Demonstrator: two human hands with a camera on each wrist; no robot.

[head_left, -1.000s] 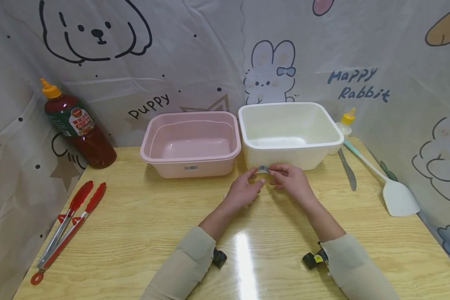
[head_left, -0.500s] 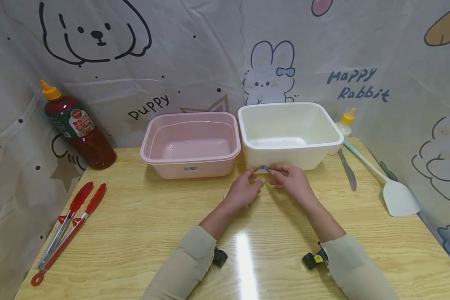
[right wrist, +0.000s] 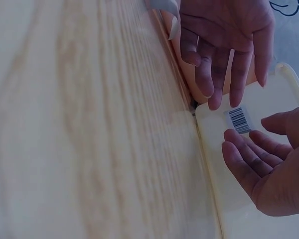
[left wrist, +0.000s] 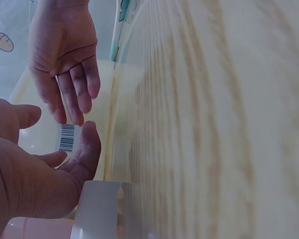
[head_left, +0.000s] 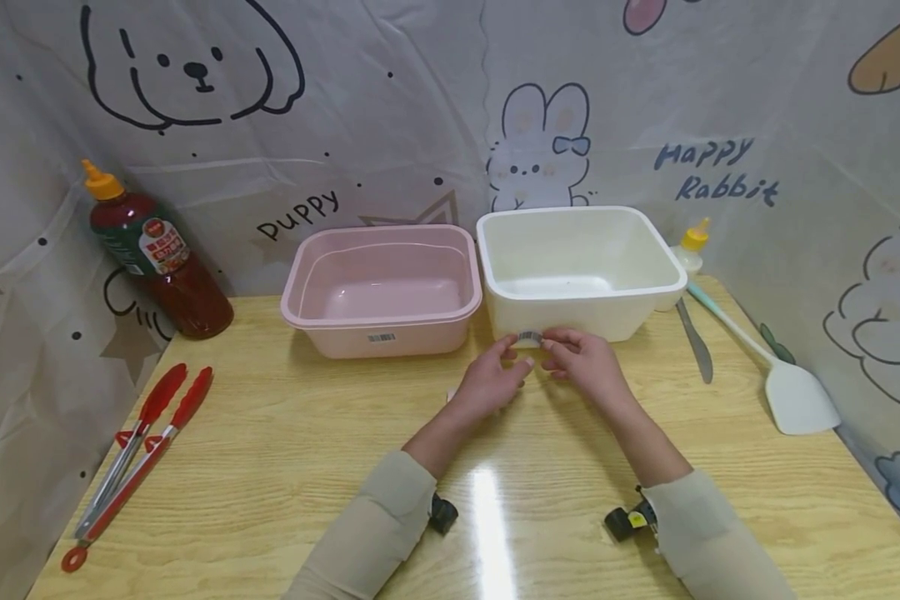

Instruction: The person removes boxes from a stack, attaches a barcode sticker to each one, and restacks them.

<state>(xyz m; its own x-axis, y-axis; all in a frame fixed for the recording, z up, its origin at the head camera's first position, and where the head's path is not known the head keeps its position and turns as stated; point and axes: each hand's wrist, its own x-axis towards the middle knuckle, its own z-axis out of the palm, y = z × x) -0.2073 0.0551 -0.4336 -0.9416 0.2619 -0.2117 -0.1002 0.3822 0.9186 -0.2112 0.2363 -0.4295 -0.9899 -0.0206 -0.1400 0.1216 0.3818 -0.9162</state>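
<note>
A small barcode label (head_left: 528, 338) lies on the front wall of the white bin (head_left: 585, 317), low down. My left hand (head_left: 487, 383) touches the label's left end with loosely bent fingertips. At its right end are the fingertips of my right hand (head_left: 588, 367). In the right wrist view the label (right wrist: 239, 120) lies flat, with fingers of both hands (right wrist: 222, 47) at its edges. A curled white strip (left wrist: 95, 209) stands close under my left hand in the left wrist view; whether the hand touches it is unclear.
Left of the white bin stands a pink bin (head_left: 390, 337) with its own barcode label. A red sauce bottle (head_left: 161, 258) and red tongs (head_left: 138, 458) are at the left. Small yellow-capped bottle (head_left: 692, 246), knife (head_left: 695, 342) and white spatula (head_left: 798, 396) lie or stand right.
Both hands have shifted very slightly right, staying at the label. A little more of the white strip shows beside my left hand. The bins have not moved.
</note>
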